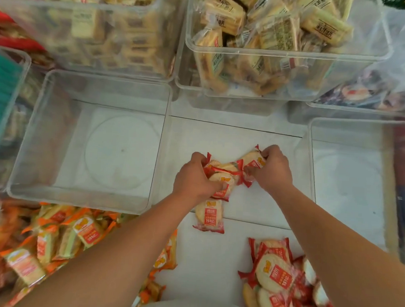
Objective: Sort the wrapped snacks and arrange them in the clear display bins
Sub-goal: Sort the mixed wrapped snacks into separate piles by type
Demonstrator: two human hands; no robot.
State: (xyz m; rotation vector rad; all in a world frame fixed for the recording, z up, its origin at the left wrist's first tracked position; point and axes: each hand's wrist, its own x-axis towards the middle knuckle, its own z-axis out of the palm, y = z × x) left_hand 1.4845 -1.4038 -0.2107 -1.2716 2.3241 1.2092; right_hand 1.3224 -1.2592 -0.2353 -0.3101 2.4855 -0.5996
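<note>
A few red-wrapped snacks (224, 171) sit bunched on the floor of the middle clear bin (233, 133). The left hand (193, 178) has its fingers clenched around several, and the right hand (273, 171) pinches one packet's end. The slick wrappers may slide apart on release. One loose packet (209, 213) seems to lie across the near rim and could tip out.

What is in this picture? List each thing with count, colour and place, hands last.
clear bins: several, colourless, across the surface
beige-wrapped snacks: many, beige, two far bins
orange-wrapped snacks: pile, orange, near left
red-wrapped snacks: pile, red, near right
held red packets: a few, red, centre bin
loose red packet: one, red, centre bin's near edge
green items: count unclear, green, far-left bin
plastic bag: one, clear, far right
left hand: grips held red packets
right hand: grips held red packets
</note>
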